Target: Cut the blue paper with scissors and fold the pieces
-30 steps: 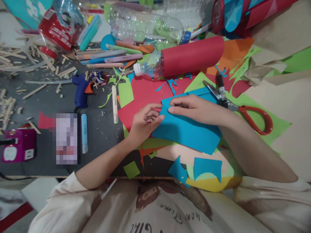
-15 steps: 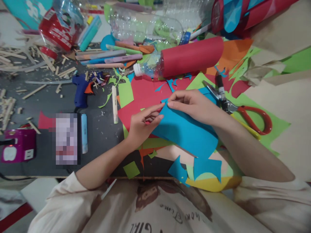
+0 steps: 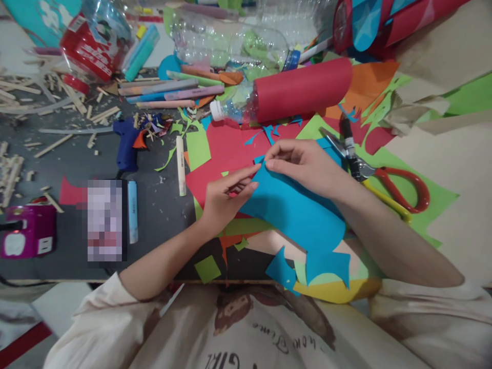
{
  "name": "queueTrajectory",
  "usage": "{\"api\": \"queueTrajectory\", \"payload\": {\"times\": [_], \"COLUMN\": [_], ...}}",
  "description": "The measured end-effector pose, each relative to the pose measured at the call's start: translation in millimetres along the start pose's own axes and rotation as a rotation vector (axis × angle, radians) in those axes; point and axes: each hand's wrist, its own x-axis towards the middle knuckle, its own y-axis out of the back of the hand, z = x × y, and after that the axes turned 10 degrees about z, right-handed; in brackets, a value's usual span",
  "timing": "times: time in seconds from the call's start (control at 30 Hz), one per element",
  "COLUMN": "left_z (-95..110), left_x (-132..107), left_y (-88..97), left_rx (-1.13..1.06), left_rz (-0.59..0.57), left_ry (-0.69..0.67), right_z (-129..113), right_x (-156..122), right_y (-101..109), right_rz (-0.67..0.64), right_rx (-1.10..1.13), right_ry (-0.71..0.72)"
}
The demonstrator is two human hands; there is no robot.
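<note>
In the head view, blue paper [image 3: 298, 212] is pinched by the right hand [image 3: 298, 163], with grip of the left hand [image 3: 226, 195] unclear, and might be creased by uneven pulling.

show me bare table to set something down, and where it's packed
Mostly bare: the dark tabletop between the light-blue marker and the cream marker. A smaller patch lies between the purple box and the pixelated device. Crowded: around the blue paper, with scraps and scissors, and farther back, with the red-wrapped bottle and loose markers.
</note>
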Motion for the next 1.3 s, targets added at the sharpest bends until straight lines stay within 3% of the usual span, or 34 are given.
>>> {"api": "queueTrajectory", "payload": {"times": [0.63,1.1,1.3], "left_z": [-5,4,10], "left_x": [0,2,5], "left_y": [0.5,1.1,2.9], "left_rx": [0.02,0.0,-0.043], "left_rz": [-0.014,-0.031,-0.083], "left_ry": [-0.107,0.134,0.129], "right_z": [3,0,-10], "right_x": [1,0,-8], "right_y": [-1,0,-6], "right_rz": [0.052,-0.02,-0.131], "right_rx": [0.095,-0.004,-0.062], "right_ry": [0.028,0.02,0.033]}}
